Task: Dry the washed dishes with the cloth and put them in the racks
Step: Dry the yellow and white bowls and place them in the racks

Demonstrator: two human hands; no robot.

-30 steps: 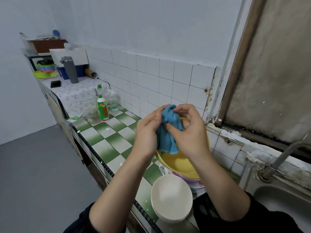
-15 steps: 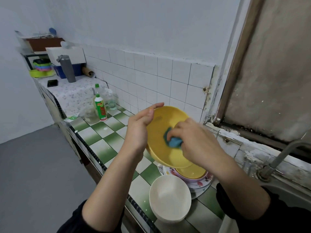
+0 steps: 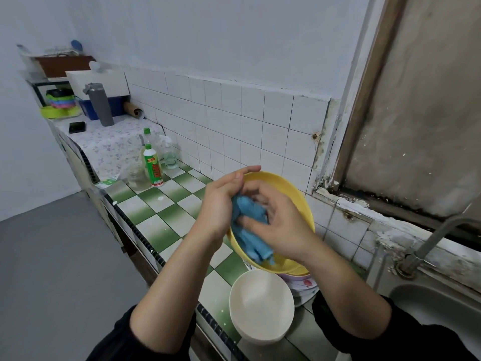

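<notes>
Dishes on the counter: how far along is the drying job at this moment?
Done: nothing certain; the far rack already holds coloured dishes. In hand: the left hand holds the tilted yellow bowl while the right hand presses the blue cloth inside it. Left: this bowl, the white bowl and the stacked dishes beside it on the counter are not yet racked.

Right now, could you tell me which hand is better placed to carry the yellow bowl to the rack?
Left, I think: the left hand holds the yellow bowl by its rim, and the rack stands far off on that side. The right hand is occupied, gripping the cloth inside it.
</notes>
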